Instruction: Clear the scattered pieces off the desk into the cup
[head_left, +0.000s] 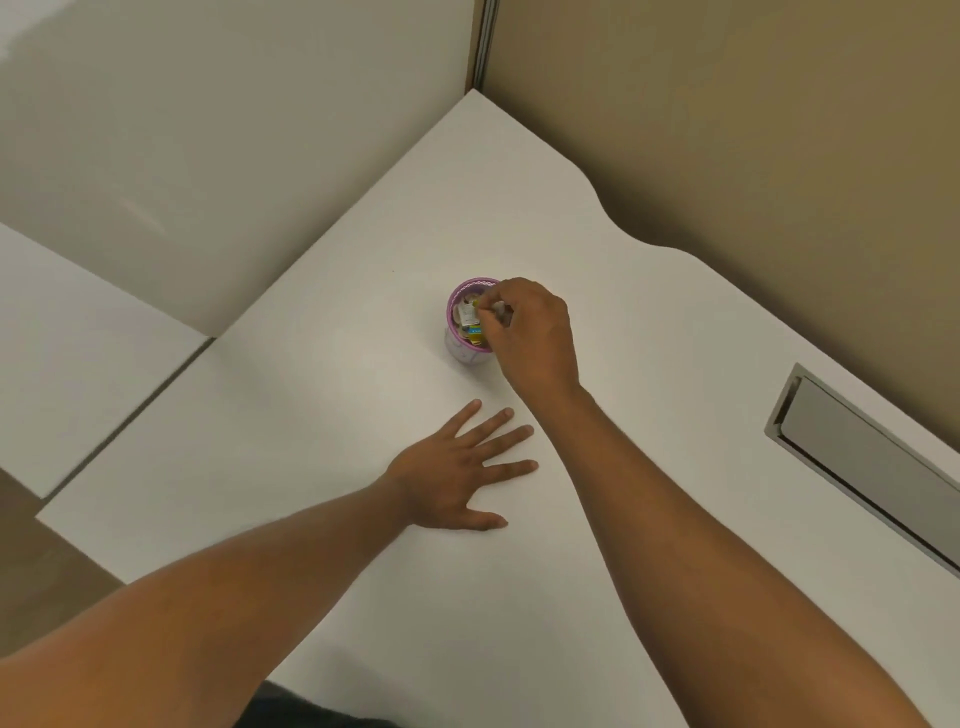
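Observation:
A small purple mesh cup (460, 347) stands near the middle of the white desk (322, 415). Inside it lie several small pieces (469, 319), among them white, yellow and blue ones. My right hand (532, 332) hovers over the cup's right rim with its fingertips pinched together on a small pale piece above the opening; the hand hides the cup's right side. My left hand (457, 475) lies flat on the desk in front of the cup, fingers spread, holding nothing. No loose pieces show on the desk surface.
A metal cable hatch (862, 462) is set into the desk at the right. Partition walls close the back, white on the left (234, 130) and tan on the right (753, 114). A second white desk surface (78, 353) adjoins on the left.

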